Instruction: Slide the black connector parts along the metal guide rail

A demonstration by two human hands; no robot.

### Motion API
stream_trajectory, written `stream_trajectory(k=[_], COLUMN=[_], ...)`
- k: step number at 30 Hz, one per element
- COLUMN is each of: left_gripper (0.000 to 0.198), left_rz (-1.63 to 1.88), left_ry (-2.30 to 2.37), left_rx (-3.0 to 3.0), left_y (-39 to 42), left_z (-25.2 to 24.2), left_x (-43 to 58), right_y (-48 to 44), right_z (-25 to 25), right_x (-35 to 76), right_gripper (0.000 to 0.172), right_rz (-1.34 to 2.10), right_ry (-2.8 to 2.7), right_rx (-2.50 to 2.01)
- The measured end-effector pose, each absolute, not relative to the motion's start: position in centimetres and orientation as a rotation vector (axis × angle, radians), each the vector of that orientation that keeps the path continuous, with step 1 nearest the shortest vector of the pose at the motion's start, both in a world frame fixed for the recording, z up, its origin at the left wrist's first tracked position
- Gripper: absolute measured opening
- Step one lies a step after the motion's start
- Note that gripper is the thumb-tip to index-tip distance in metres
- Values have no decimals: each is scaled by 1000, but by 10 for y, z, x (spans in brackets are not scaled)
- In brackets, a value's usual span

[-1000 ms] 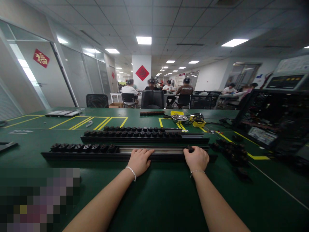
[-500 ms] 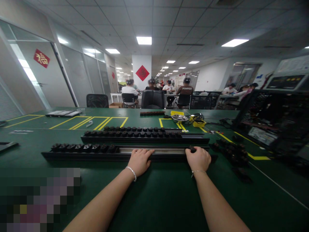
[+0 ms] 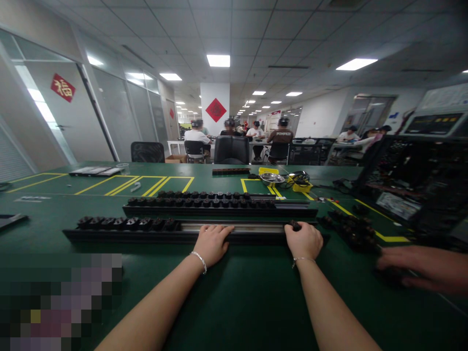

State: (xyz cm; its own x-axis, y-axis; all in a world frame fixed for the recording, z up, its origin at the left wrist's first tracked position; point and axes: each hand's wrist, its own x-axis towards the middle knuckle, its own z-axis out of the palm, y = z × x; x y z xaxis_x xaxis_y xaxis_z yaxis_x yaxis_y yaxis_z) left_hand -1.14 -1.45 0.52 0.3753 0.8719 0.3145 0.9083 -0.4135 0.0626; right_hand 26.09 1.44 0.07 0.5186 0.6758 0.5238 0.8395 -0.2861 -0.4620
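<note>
A long black rail [image 3: 146, 237] with a pale metal channel lies across the table in front of me. Small black parts sit side by side along its left half. My left hand [image 3: 212, 244] grips the rail near its middle, fingers over the top and thumb on the front side. At the rail's right end my right hand [image 3: 305, 241] is closed around a small black part [image 3: 294, 225], held at the channel. Its underside is hidden by my fingers. Behind this rail lies another black rail [image 3: 219, 211] carrying a row of similar parts.
A pile of black parts [image 3: 353, 229] lies to the right. Beside it, another person's hand [image 3: 420, 265] reaches in over a dark piece. Farther back are a metal bowl [image 3: 272, 179], cables and an opened machine case [image 3: 398, 180]. Yellow tape marks the green table [image 3: 237, 302].
My right hand has shifted slightly right along the rail with the black part. Another person's hand has come in from the right edge. My left hand stays in place.
</note>
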Motion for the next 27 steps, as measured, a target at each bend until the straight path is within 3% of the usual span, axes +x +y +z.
stream_trajectory(k=[27], left_gripper=[50], left_rz=[-452], left_ry=[-1644], left_rx=[-2501], left_y=[-16], left_z=[6], left_x=[-12], right_y=[16], right_z=[-1], right_x=[273], right_gripper=[35], right_rz=[-310], right_ry=[-1135], right_rx=[-2060])
